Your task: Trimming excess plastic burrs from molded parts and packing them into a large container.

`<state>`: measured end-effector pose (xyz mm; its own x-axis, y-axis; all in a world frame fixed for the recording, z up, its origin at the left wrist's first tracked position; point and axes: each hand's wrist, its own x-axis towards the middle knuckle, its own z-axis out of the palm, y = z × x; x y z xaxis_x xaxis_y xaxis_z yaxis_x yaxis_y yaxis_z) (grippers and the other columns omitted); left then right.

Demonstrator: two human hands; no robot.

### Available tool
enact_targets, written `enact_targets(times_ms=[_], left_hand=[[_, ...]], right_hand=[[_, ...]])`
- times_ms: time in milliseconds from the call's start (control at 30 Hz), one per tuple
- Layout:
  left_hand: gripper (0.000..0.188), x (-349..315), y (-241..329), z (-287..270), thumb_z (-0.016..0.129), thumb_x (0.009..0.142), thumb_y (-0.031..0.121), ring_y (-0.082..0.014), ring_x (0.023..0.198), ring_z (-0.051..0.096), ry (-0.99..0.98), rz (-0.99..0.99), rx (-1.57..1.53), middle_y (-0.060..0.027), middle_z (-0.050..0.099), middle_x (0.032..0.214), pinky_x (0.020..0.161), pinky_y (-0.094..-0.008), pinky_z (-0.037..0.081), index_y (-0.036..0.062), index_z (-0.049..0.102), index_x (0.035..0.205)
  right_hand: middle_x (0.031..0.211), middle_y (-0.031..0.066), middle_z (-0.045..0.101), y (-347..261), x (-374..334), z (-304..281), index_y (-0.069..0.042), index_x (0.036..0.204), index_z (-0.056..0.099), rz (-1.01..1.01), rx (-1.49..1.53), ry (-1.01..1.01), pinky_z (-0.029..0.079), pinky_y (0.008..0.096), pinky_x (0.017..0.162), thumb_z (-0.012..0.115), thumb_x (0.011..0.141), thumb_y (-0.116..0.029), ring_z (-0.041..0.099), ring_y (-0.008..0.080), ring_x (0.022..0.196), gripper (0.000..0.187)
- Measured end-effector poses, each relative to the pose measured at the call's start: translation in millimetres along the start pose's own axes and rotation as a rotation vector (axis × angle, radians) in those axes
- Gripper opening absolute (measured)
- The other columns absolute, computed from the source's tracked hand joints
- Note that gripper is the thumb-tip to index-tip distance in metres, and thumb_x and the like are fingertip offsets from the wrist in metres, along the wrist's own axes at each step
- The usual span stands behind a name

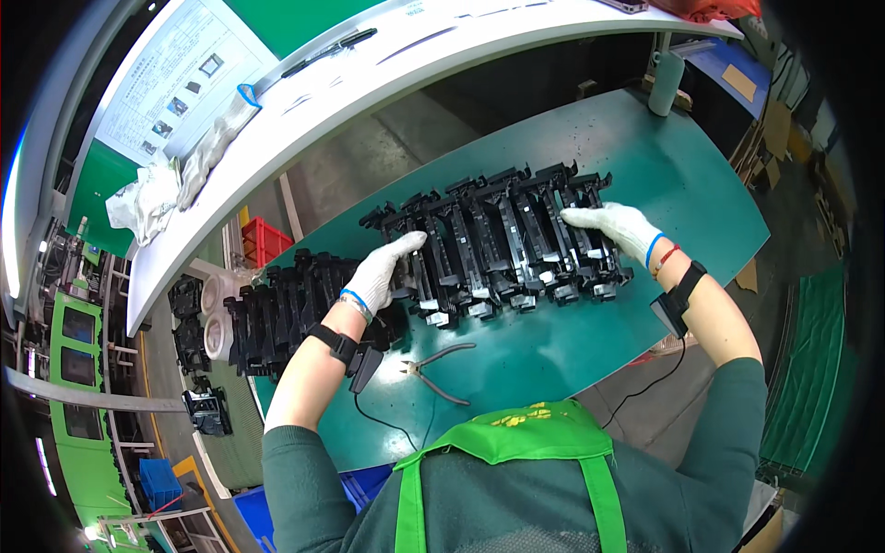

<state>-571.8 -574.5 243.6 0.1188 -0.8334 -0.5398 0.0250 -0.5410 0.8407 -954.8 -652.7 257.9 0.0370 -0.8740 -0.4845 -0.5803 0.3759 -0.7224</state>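
Observation:
A row of several long black moulded plastic parts (pixel 487 241) lies side by side on the green tabletop (pixel 553 346). My left hand (pixel 380 269), in a white knit glove, grips the row's left end, its thumb side resting on the parts and its other fingers mostly hidden. At the right end, my right hand (pixel 619 227), gloved the same way, has its outstretched thumb on the outermost part; its fingers reach down the side, partly out of sight. A pair of cutting pliers (pixel 415 367) with dark handles lies spread between my forearms.
More black parts (pixel 286 309) stand in a row left of my left hand. A grey-green bottle (pixel 665 85) is at the far right corner. The white shelf (pixel 387 88) curves across above, with gloves (pixel 152 198) and a pen (pixel 330 52) on it. Cables run from my wrist straps.

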Motion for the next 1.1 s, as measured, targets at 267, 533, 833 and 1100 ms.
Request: enact_targets(times_ms=[267,533,833,1100], left_hand=[[0.022,22.6,-7.4,-10.1,0.078,0.092,0.039,-0.0086,0.055,0.050,-0.089,-0.081,-0.109,0.0064,0.057,0.069,0.052,-0.0261,0.040,0.0178,0.074,0.093],[0.012,24.5,-13.5,-29.5,0.073,0.095,0.022,-0.0144,0.071,0.071,-0.132,-0.126,-0.016,-0.0024,0.076,0.088,0.063,-0.0297,0.059,0.0115,0.075,0.099],[0.017,3.2,-14.0,-35.3,0.072,0.096,0.020,-0.0188,0.084,0.075,-0.086,-0.180,-0.132,-0.0042,0.077,0.099,0.078,-0.0372,0.064,0.0095,0.074,0.109],[0.026,-0.6,-12.5,-19.3,0.078,0.091,0.034,-0.0120,0.070,0.066,-0.132,-0.138,-0.117,0.0006,0.072,0.083,0.061,-0.0305,0.054,0.0126,0.077,0.106]], right_hand=[[0.110,0.0151,0.076,18.0,13.1,9.1,0.004,0.126,0.068,-0.080,0.552,-0.225,0.062,0.0393,0.082,0.089,0.085,-0.031,0.075,0.0215,0.091,0.059],[0.101,0.0103,0.077,10.7,12.0,8.2,0.001,0.111,0.075,0.060,0.538,-0.261,0.063,0.0331,0.076,0.087,0.087,-0.023,0.074,0.0168,0.084,0.035],[0.103,0.0108,0.077,-0.4,-11.4,1.5,0.001,0.112,0.076,0.052,0.482,-0.386,0.063,0.0328,0.072,0.088,0.086,-0.026,0.074,0.0175,0.079,0.039],[0.102,0.0109,0.079,8.3,-7.4,21.8,0.001,0.111,0.078,0.037,0.551,-0.344,0.062,0.0310,0.075,0.089,0.085,-0.027,0.075,0.0173,0.082,0.040]])
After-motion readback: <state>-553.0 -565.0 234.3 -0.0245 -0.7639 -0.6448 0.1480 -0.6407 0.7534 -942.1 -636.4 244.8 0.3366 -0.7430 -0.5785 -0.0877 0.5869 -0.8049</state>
